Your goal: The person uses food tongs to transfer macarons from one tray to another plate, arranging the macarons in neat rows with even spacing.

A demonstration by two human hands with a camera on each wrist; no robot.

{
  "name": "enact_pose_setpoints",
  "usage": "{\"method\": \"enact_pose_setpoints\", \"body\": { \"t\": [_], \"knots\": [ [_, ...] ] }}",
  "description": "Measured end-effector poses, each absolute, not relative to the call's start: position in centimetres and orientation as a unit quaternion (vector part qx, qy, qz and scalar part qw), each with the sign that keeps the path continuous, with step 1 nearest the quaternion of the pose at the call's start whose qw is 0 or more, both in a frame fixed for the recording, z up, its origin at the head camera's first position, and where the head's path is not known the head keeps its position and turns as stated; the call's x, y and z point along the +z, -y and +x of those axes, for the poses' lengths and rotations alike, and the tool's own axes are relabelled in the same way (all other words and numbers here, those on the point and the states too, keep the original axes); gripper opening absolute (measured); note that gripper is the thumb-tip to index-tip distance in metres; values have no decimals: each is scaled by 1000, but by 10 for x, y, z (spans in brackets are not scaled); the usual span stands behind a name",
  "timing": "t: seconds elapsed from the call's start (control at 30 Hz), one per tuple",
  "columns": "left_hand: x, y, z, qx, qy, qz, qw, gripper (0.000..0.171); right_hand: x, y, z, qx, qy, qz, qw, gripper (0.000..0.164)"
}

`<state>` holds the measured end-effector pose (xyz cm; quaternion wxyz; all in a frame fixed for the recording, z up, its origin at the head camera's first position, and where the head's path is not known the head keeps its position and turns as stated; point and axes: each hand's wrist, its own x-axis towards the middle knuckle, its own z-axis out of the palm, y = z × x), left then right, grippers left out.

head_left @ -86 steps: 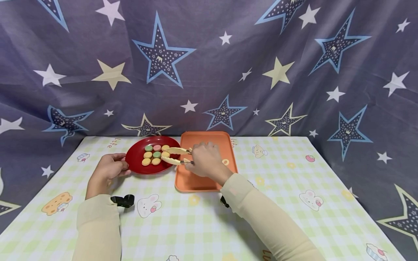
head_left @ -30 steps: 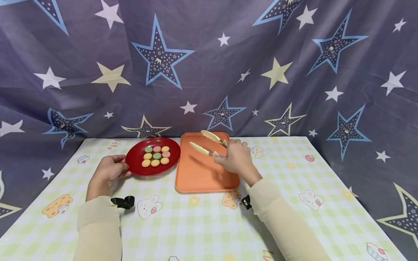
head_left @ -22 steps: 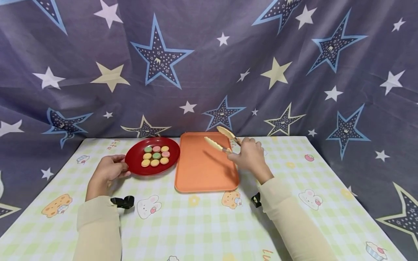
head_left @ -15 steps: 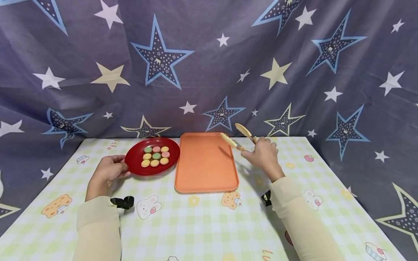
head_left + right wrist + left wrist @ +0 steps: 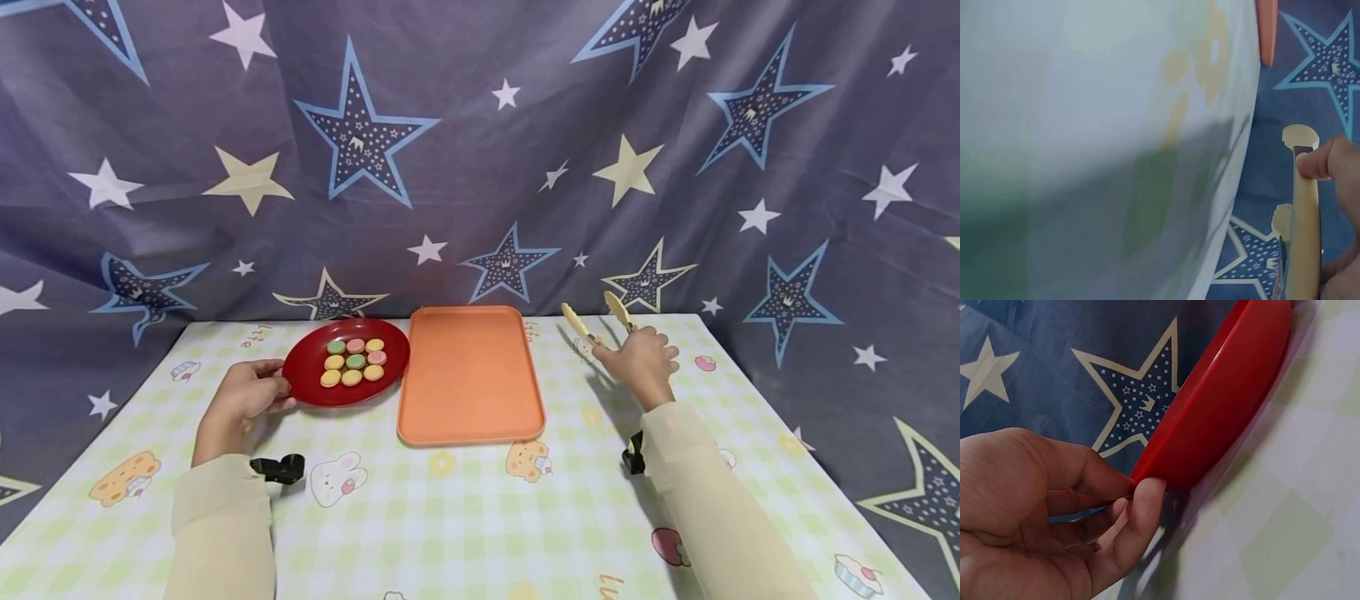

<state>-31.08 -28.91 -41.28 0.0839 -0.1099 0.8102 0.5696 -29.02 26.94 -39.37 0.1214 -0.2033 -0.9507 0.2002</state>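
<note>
My left hand point(image 5: 246, 398) pinches the left rim of a red plate point(image 5: 300, 375), thumb and fingers at its edge in the left wrist view. Several small macarons in yellow, green and pink, among them a green macaron point(image 5: 355, 361), lie in rows on the plate. Over the right part of the table, my right hand point(image 5: 641, 362) grips a pair of cream-tipped tongs point(image 5: 577, 321). The tongs' two arms stand apart with nothing between them, raised above the cloth, with a shadow below. In the right wrist view the thumb presses along one tong arm point(image 5: 1305, 219).
An orange tray point(image 5: 471, 375) lies right of the plate, its left edge close to the plate's rim. A checked cloth point(image 5: 450, 533) with cartoon prints covers the table. Behind hangs a dark star-patterned curtain point(image 5: 465, 167).
After releasing a macaron on the plate, my right hand has carried the tongs rightward, over the orange tray and past it. My left hand has stayed at the plate's rim.
</note>
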Motion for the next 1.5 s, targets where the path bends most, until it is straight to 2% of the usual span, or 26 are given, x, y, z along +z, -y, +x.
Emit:
{"method": "enact_pose_setpoints", "body": {
  "t": [0.27, 0.73, 1.5],
  "knots": [
    [-414, 290, -311, 569, -810, -111, 83, 63, -400, -276, -295, 212, 948, -224, 76, 88],
    [-413, 288, -310, 575, -806, -111, 84, 64, -406, -278, -297, 234, 941, -245, 15, 100],
    [-414, 291, -312, 575, -808, -101, 84, 65, -414, -280, -298, 270, 922, -277, 1, 97]
  ]
}}
